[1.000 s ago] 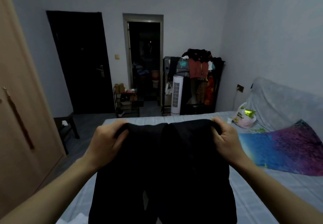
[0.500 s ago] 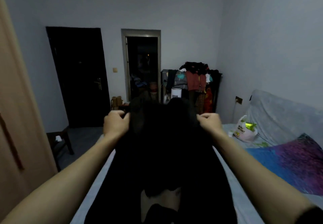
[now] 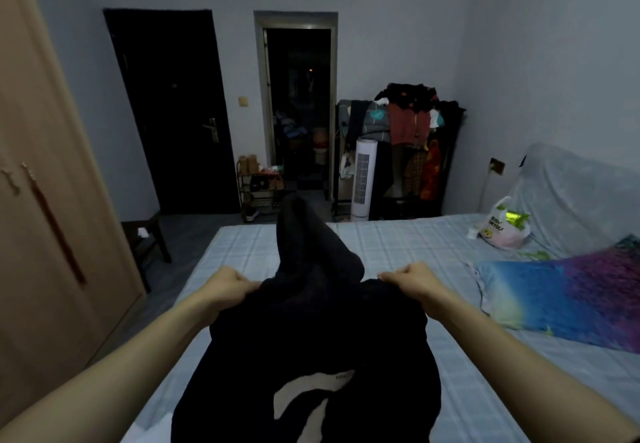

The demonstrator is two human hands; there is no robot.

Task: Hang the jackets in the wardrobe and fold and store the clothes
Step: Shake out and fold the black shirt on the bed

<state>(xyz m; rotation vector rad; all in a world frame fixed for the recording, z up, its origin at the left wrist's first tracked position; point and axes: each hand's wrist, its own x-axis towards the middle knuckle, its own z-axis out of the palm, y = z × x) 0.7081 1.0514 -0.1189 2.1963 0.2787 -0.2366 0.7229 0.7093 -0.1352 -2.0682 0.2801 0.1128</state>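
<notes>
Hands, left hand (image 3: 231, 283) and right hand (image 3: 412, 278), grip the black garment (image 3: 318, 332) by its edge, spreading it over the bed (image 3: 398, 238), likely for folding.

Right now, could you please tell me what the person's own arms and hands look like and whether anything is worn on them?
Both forearms are bare along all that shows: no sleeves. The left hand and the right hand wear no gloves, and no watch or bracelet shows at either wrist. The room is dim, so rings or small marks cannot be ruled out. At the bottom right corner a dark edge touches the right arm; what it is I cannot tell.
</notes>
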